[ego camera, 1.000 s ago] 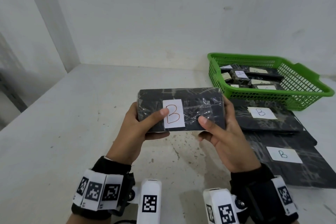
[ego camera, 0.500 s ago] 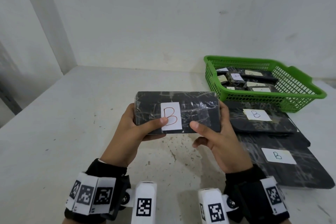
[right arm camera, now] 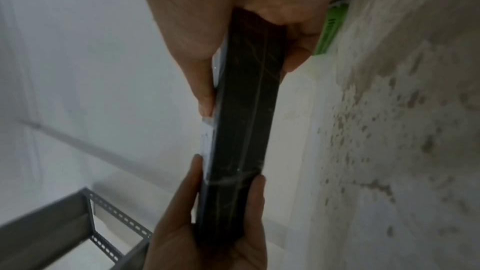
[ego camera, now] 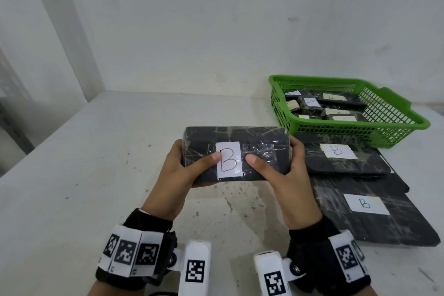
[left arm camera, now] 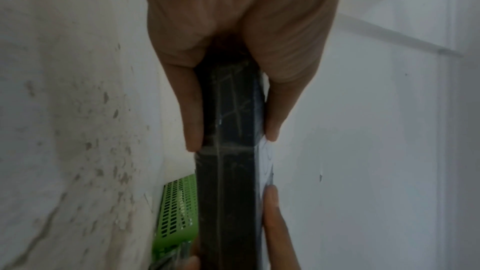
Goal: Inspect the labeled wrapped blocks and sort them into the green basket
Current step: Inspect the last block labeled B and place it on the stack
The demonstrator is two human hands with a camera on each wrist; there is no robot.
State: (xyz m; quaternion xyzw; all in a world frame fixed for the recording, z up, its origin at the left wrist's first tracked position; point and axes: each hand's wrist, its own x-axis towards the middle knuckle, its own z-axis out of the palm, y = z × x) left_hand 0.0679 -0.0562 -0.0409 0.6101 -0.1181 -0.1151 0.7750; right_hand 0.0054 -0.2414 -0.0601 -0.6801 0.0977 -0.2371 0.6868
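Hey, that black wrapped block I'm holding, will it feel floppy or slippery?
The block probably stays stiff: held only at its ends by the left hand and right hand, it shows no sag. Its glossy wrap may be slippery.

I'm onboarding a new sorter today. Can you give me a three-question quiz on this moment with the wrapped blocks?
1. True or false: both hands hold the wrapped block.
2. What letter is on its label?
3. Where are the two other B blocks? a) in the green basket b) on the table, near side of the basket

Key: 1 true: left hand and right hand grip its ends. 2 B. 3 b.
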